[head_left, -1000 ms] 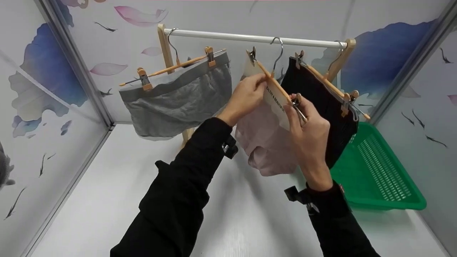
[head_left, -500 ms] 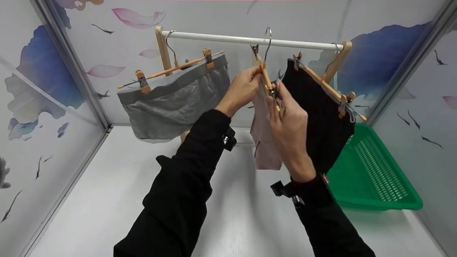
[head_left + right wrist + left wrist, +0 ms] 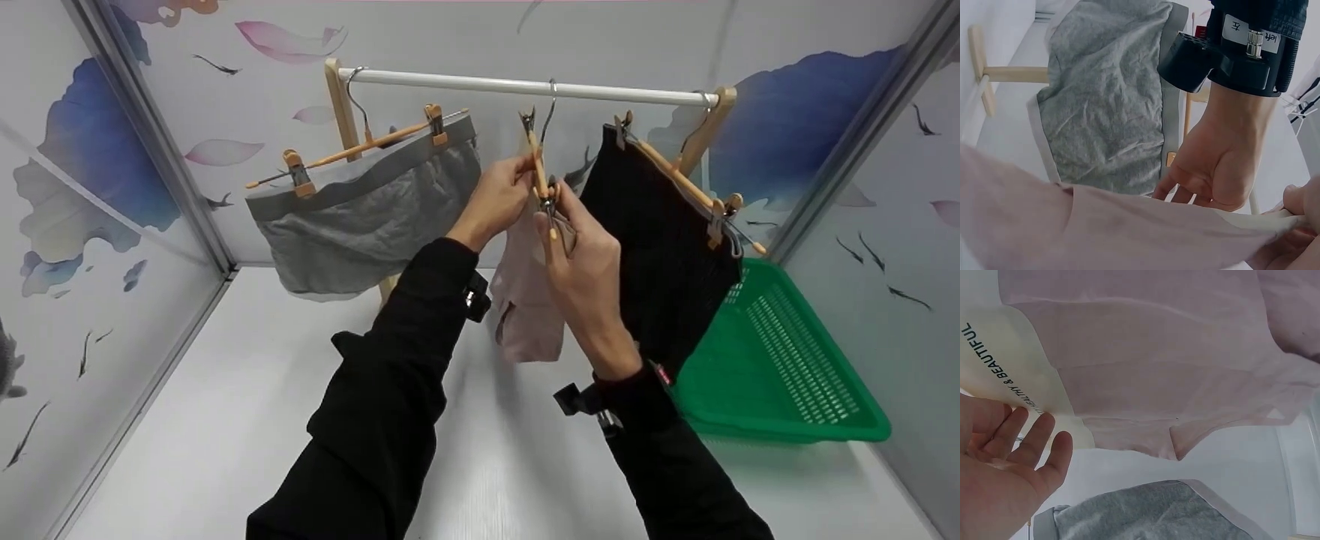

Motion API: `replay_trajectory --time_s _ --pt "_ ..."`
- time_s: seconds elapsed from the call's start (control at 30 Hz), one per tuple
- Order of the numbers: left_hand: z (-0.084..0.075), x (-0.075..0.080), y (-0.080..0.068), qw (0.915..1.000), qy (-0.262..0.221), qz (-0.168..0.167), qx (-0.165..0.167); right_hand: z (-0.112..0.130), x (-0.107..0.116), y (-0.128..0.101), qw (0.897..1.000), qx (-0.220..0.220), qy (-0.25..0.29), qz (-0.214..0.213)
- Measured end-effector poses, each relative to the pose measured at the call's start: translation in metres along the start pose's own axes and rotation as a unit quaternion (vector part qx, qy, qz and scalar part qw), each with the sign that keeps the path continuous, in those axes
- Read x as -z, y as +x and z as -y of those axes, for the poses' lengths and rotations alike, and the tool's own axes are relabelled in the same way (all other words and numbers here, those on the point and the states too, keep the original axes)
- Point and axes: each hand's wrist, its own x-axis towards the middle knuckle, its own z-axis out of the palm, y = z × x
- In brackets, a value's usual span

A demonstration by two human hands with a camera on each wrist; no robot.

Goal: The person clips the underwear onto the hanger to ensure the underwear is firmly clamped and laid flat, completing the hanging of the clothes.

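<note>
A pair of pink underpants [image 3: 529, 315] hangs from a wooden clip hanger [image 3: 539, 169], seen nearly end-on in the head view. My left hand [image 3: 499, 196] holds the hanger's bar near its middle. At the near end my right hand [image 3: 589, 262] pinches the clip, thumb and fingers around it. The metal hook [image 3: 551, 112] reaches the white rail [image 3: 465, 81]; whether it rests over it I cannot tell. In the left wrist view, lettering runs along the cream waistband [image 3: 1008, 360], by the curled fingers of my left hand [image 3: 1010, 467].
Grey underpants [image 3: 367, 217] on a clip hanger hang at the rail's left end. A black garment [image 3: 652, 247] hangs close to my right hand. Below it stands a green basket [image 3: 772, 360] on the white table [image 3: 480, 465]. Printed wall panels enclose the sides and back.
The hanger and pink underpants have turned end-on and shifted left with both hands. The hook rose above the rail half a second ago and has come down to rail height.
</note>
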Motion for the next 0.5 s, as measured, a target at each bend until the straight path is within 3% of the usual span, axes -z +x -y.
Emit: replay_trajectory --time_s 0.5 --pt "0.011 0.005 -0.005 0.9994 0.006 0.006 -0.033 -0.006 -0.002 -0.001 1.000 0.004 0.006 0.015"
